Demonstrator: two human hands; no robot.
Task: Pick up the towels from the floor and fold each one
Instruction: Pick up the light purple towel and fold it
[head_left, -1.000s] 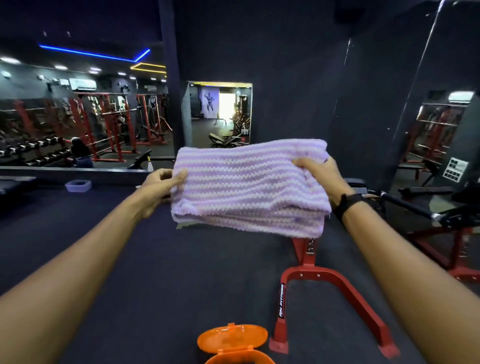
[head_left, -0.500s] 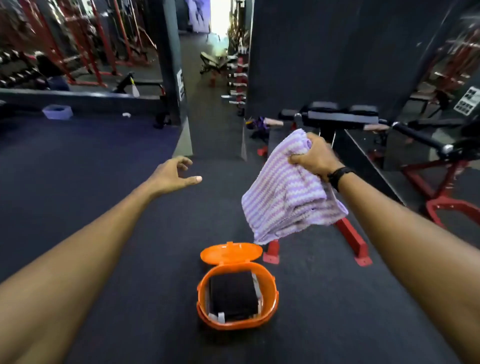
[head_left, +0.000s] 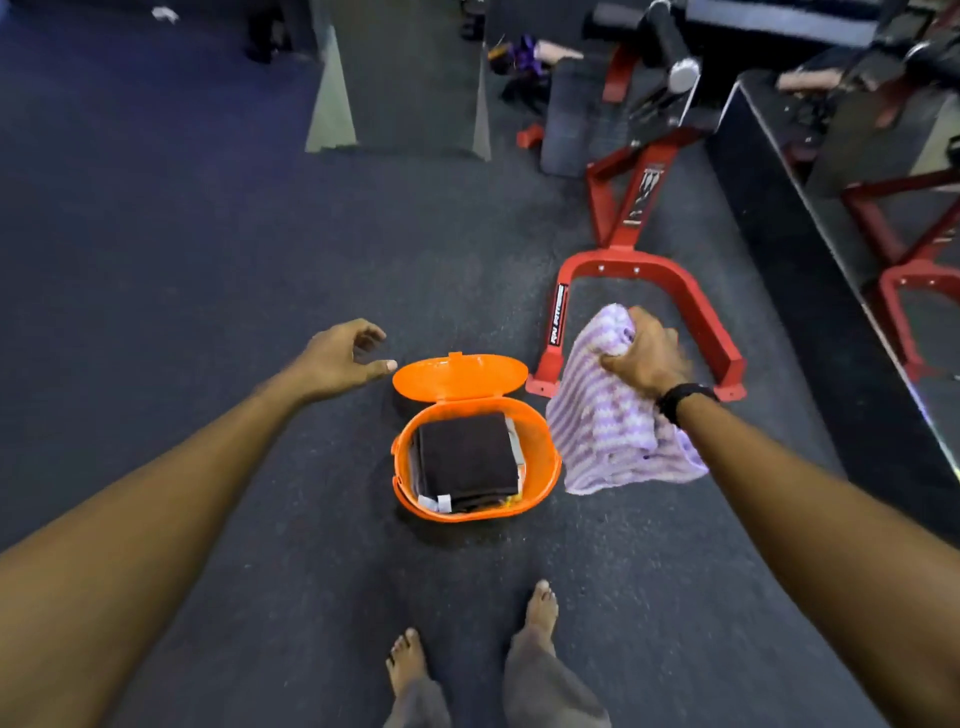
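Observation:
My right hand (head_left: 644, 353) grips a folded lilac-and-white striped towel (head_left: 608, 426) by its top; the towel hangs just right of an orange bucket (head_left: 545, 467). The bucket stands on the dark floor with its lid (head_left: 460, 376) flipped back, and a folded dark towel (head_left: 465, 460) lies inside it. My left hand (head_left: 343, 356) hovers left of the lid, fingers loosely curled, holding nothing.
A red machine frame (head_left: 649, 270) rests on the floor just behind the towel, with more red equipment (head_left: 904, 249) and a raised dark platform edge (head_left: 779, 218) at the right. My bare feet (head_left: 540, 613) stand below the bucket. Dark carpet (head_left: 182, 260) spreads left.
My left hand let go of the towel, leaving it hanging from my right hand alone. My view tilted down to the bucket, and the towel moved lower, beside the bucket.

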